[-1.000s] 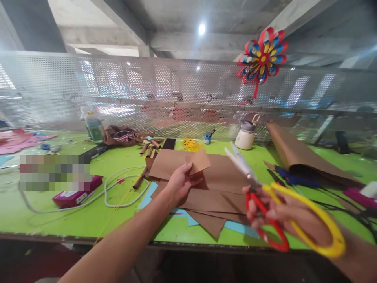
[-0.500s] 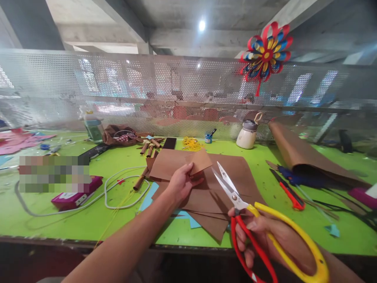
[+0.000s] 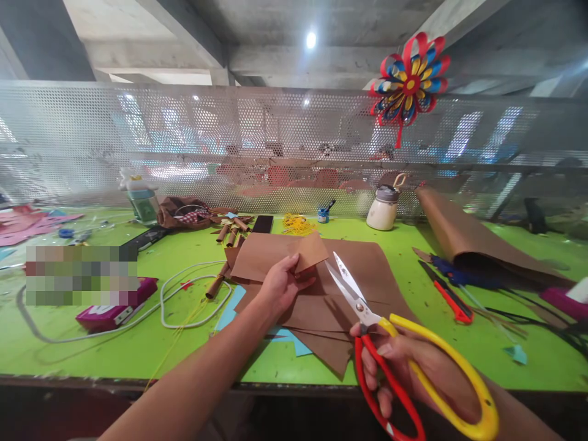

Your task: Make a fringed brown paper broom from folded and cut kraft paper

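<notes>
Between the thumb and fingers of my left hand point(image 3: 281, 283) is a small piece of brown paper point(image 3: 313, 251), raised over larger brown paper sheets point(image 3: 367, 263). My right hand point(image 3: 390, 361) grips a pair of scissors point(image 3: 362, 309) with one red and one yellow handle. The blades are slightly parted, and their tips point up and left, close to the right edge of the small piece. Scraps of light blue paper point(image 3: 301, 346) stick out from under the brown sheets.
On the green table point(image 3: 184, 355), a purple power strip point(image 3: 117, 309) with a white cord lies left. Rolled brown paper tubes point(image 3: 234, 236), yellow string point(image 3: 298, 224) and a white flask point(image 3: 383, 208) are behind. A red utility knife point(image 3: 452, 300) and a large curled brown sheet point(image 3: 468, 233) are right.
The scissors and my right hand have shifted slightly left, nearer the small paper piece. The whole view has moved a little, and my left hand's hold looks the same.
</notes>
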The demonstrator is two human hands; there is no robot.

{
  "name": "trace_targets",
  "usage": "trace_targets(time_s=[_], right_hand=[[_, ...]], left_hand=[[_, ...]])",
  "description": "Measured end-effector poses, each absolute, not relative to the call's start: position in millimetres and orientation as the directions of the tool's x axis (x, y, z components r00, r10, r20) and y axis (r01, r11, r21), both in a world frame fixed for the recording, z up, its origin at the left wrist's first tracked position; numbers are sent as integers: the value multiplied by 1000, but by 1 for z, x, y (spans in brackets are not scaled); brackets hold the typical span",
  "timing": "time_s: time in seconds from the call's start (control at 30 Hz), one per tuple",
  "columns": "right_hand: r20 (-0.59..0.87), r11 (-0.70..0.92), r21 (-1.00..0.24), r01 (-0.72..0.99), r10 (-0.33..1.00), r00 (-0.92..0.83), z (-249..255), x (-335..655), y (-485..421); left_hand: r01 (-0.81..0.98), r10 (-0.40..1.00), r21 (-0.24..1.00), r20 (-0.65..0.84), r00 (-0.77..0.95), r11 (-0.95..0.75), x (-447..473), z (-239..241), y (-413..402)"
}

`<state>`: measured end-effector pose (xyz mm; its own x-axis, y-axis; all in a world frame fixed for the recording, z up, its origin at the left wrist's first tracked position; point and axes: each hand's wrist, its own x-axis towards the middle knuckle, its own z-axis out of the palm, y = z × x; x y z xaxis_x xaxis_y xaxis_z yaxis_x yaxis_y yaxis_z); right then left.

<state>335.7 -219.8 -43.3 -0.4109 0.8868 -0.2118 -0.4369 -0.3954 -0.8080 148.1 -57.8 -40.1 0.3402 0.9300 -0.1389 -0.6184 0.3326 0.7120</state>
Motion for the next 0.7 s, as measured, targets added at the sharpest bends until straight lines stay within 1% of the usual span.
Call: trace_targets(time_s=[0.1, 0.23, 0.5, 0.7], right_hand=[[-200, -408, -796, -447, 874, -443, -47, 336, -220], [-205, -395, -801, -449, 887, -415, -45, 335, -219], [-194, -392, -810, -436, 881, -431, -46, 337, -221], [-220, -396, -822, -410, 884, -413, -43, 335, -220]], left_hand=[[-613, 930, 718, -137, 341, 330, 148, -39, -59], [-623, 933, 710, -144, 329, 329, 148, -38, -59], [-619, 934, 713, -145, 327, 328, 148, -38, -58], [-621, 934, 710, -157, 322, 333, 148, -37, -60]])
